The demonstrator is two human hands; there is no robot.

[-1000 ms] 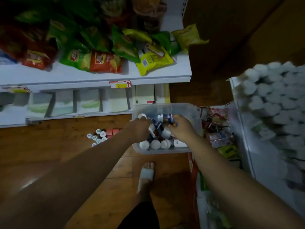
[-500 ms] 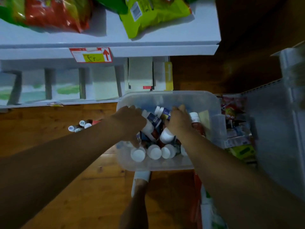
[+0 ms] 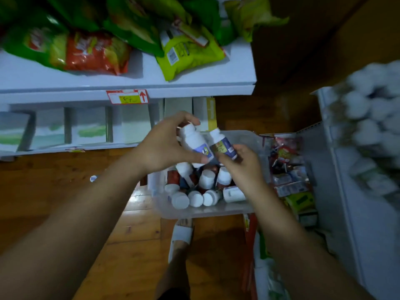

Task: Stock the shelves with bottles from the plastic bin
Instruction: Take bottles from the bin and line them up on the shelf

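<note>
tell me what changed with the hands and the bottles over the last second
Both hands rose out of the plastic bin, each taking a bottle. The left hand now grips a white bottle, and the right hand holds a brown bottle with a blue label, side by side above the bin. The other bottles stayed in the bin.

Green and orange-red snack bags (image 3: 86,50) lie heaped at the far left. Just to their right, a yellow-green bag (image 3: 188,57) lies with its barcode showing. Below them sits a red-and-white price label (image 3: 127,96) with a yellow patch and a red arrow. Under it stands a row of white boxes (image 3: 88,126) with green marks. The wooden floor (image 3: 54,187) spreads across the near left, and a white sandal (image 3: 181,233) rests on it near the middle. Small colourful packets (image 3: 287,169) are piled at the right.
</note>
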